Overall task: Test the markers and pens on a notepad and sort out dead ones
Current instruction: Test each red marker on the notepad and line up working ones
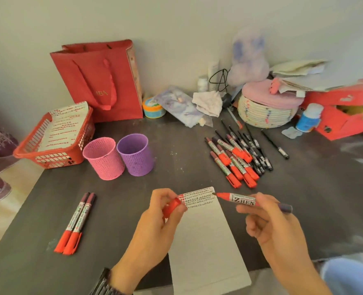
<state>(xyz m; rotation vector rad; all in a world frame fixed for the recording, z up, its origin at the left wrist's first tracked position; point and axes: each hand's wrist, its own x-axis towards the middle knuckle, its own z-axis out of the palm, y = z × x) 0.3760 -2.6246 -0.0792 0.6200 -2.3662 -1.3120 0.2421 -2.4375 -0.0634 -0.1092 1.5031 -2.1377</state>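
Marker (253,201) uncapped in our right hand (272,226), tip at notepad (206,237) top edge; left hand (155,220) pinches its red cap (171,207).

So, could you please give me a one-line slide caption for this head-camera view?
Left hand holds the red cap; right hand aims the uncapped red marker at the scribbled white notepad.

Red gift bag (99,81), woven basket (265,112)

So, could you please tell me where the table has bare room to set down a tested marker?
Bare dark table lies between the purple cup and the marker pile, and between the two set-aside markers and the notepad. The back edge by the woven basket is crowded.
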